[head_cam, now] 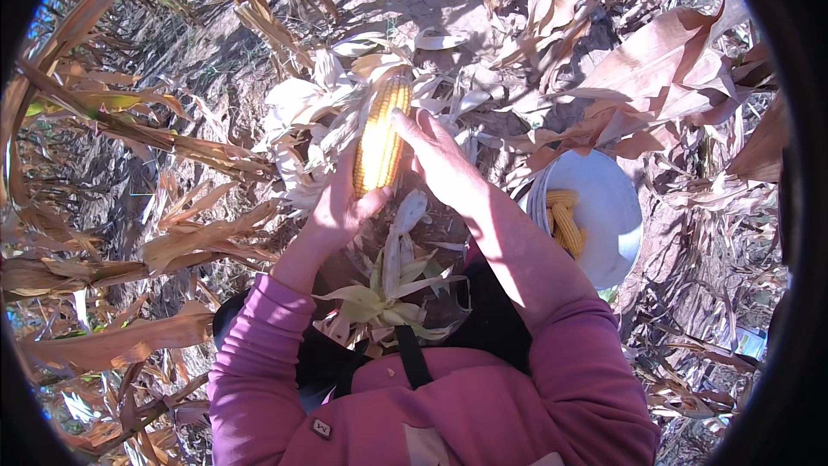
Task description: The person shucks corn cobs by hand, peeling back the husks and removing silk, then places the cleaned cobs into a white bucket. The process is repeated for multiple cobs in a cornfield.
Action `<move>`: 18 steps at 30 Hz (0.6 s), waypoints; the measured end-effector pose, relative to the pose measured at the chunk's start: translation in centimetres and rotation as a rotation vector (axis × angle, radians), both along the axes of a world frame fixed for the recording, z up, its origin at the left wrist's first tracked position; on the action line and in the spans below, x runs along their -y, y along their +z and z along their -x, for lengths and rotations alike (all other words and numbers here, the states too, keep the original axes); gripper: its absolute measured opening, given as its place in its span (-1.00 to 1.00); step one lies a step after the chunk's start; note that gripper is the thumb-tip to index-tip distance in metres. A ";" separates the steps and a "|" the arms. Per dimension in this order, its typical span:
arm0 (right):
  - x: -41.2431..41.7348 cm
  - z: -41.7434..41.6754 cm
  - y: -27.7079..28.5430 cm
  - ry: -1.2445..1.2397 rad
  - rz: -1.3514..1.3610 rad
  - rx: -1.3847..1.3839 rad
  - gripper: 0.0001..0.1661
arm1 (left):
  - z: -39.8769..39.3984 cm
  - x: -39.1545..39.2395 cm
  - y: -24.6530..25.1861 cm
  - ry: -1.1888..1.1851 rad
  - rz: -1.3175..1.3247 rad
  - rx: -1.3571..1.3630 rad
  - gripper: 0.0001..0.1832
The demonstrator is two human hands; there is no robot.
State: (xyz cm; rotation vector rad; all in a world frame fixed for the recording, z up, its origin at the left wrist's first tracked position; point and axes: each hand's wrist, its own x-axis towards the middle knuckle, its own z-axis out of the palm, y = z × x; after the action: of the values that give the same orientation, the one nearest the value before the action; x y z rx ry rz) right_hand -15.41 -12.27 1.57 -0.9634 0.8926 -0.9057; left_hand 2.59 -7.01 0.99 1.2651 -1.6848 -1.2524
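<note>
A yellow ear of corn (pixel 383 136), its kernels bare along the near side, is tilted in front of me over a heap of pale husks. My left hand (pixel 346 200) grips its lower end, with the thumb across the base. At the ear's upper right side is my right hand (pixel 433 145), its thumb or a finger against the kernels; the rest of its fingers are partly hidden, and whether they close on anything cannot be told. Dry husk leaves (pixel 372 68) lie at the ear's tip. Peeled-back husks (pixel 381 298) lie between my legs.
A white plastic bucket (pixel 614 220) tips towards me at the right, with several husked ears of corn (pixel 566 226) inside. Dry corn stalks (pixel 194 149) reach in from the left, and broad dry leaves (pixel 653 71) hang at the upper right. Bare soil (pixel 414 0) shows ahead.
</note>
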 end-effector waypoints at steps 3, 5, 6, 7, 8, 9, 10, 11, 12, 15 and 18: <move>0.3 0.9 0.5 -0.013 0.059 -0.052 -0.21 | -1.7 0.9 1.9 0.106 -0.328 -0.540 -0.16; 0.7 1.0 0.0 -0.063 0.057 -0.047 -0.25 | -2.9 1.3 0.5 0.182 -0.461 -0.805 -0.34; 0.7 0.7 -0.2 -0.074 0.050 -0.038 -0.22 | -3.4 1.4 0.4 0.139 -0.473 -0.888 -0.35; 0.8 0.7 -0.2 -0.034 0.051 -0.032 -0.20 | -3.7 1.3 0.4 0.096 -0.485 -0.971 -0.36; 0.8 0.6 -0.1 0.007 0.054 -0.027 -0.18 | -3.8 1.1 0.5 0.160 -0.504 -0.995 -0.33; 0.7 0.7 0.2 0.049 0.054 -0.033 -0.16 | -3.8 1.1 0.2 0.115 -0.506 -1.056 -0.32; 0.4 0.5 0.5 0.081 0.110 -0.020 -0.09 | -3.9 0.9 0.1 0.122 -0.510 -1.056 -0.32; 0.3 0.4 1.1 0.148 0.148 -0.003 -0.05 | -4.0 0.8 0.2 0.130 -0.513 -1.056 -0.32; 0.1 0.2 0.7 0.191 0.116 0.042 -0.02 | -3.7 0.8 0.2 0.150 -0.548 -1.060 -0.32; -0.5 -0.3 0.3 0.303 0.128 0.175 -0.09 | -3.2 0.6 0.3 0.154 -0.613 -1.051 -0.33; -0.1 -0.1 0.1 0.285 0.144 -0.018 -0.43 | -3.6 1.1 0.1 -0.092 -0.586 -1.034 -0.33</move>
State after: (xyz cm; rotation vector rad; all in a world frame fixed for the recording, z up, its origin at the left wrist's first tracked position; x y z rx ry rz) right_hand -15.33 -12.18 1.68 -1.1913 0.6896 -0.7243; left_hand 6.24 -8.11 1.11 0.5789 -0.6426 -2.0551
